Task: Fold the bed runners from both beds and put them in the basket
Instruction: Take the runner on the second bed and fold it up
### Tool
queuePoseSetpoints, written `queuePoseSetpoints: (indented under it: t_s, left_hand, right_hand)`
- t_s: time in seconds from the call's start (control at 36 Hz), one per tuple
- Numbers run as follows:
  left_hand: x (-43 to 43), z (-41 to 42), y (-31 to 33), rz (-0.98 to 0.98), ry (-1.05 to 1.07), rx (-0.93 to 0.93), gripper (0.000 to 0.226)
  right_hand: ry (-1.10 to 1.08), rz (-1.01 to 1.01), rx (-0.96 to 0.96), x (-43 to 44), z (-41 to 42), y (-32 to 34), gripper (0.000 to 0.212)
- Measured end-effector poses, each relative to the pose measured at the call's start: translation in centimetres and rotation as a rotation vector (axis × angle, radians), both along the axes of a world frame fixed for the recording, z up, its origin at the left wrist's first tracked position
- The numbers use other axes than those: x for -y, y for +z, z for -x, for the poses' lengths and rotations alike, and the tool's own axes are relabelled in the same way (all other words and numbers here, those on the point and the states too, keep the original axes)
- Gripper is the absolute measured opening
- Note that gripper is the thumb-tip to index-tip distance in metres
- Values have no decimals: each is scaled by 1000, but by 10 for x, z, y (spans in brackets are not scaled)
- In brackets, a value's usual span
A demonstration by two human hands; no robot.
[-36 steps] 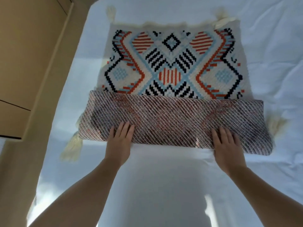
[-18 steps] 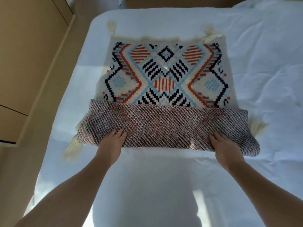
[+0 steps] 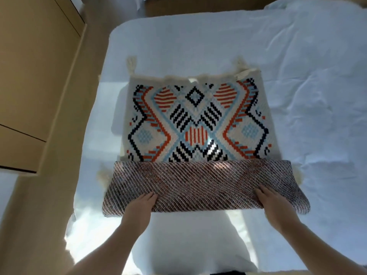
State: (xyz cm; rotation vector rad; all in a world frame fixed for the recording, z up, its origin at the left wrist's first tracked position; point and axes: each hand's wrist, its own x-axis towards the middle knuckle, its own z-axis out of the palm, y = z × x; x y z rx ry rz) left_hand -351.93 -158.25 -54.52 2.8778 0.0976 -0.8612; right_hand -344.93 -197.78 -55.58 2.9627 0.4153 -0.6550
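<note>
A woven bed runner (image 3: 198,120) with an orange, blue and black diamond pattern and cream tassels lies on the white bed (image 3: 198,42). Its near end is folded over, showing the striped brown underside (image 3: 198,183) as a band across the front. My left hand (image 3: 139,207) grips the near edge of that fold on the left, fingers tucked under the cloth. My right hand (image 3: 274,205) grips the same edge on the right. The basket is not in view.
A tan wooden cabinet (image 3: 33,76) with drawers stands to the left of the bed, with beige floor (image 3: 39,225) between them. The white sheet is rumpled on the right side (image 3: 317,96). Another piece of furniture edge shows at the top (image 3: 198,6).
Both hands went from lying flat on the folded band to curling under its near edge. The view pulled back, so more of the bed shows beyond the runner.
</note>
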Motion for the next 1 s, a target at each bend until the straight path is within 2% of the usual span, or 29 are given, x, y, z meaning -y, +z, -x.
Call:
queuePoseSetpoints:
  t_s: [0.14,0.28,0.42,0.56,0.67,0.75,0.92,1.0]
  left_hand:
    - [-13,-28,1,-3,62,176,49]
    - [-20,-85,18,-79,-3,271,35]
    - [-28,-153,40,-172,-42,358,27]
    - [-42,-224,45,-234,-92,470,30]
    - [-45,-261,23,-269,-56,535,43]
    - [-37,-261,-1,-243,-79,498,52]
    - [-26,-223,-40,-124,-110,302,56]
    - [-23,-204,-54,-118,-124,177,69]
  right_hand:
    - [-152,-22,17,-1,-19,11,37]
    - [-121,25,163,-9,-73,27,24]
    - [-45,69,260,-21,-143,49,26]
    - [-2,22,410,-36,-217,56,25]
    - [26,67,456,-44,-255,37,38]
    - [6,62,382,-51,-263,14,48]
    - [55,76,147,-49,-231,-29,54]
    - [89,126,42,-44,-214,-44,66]
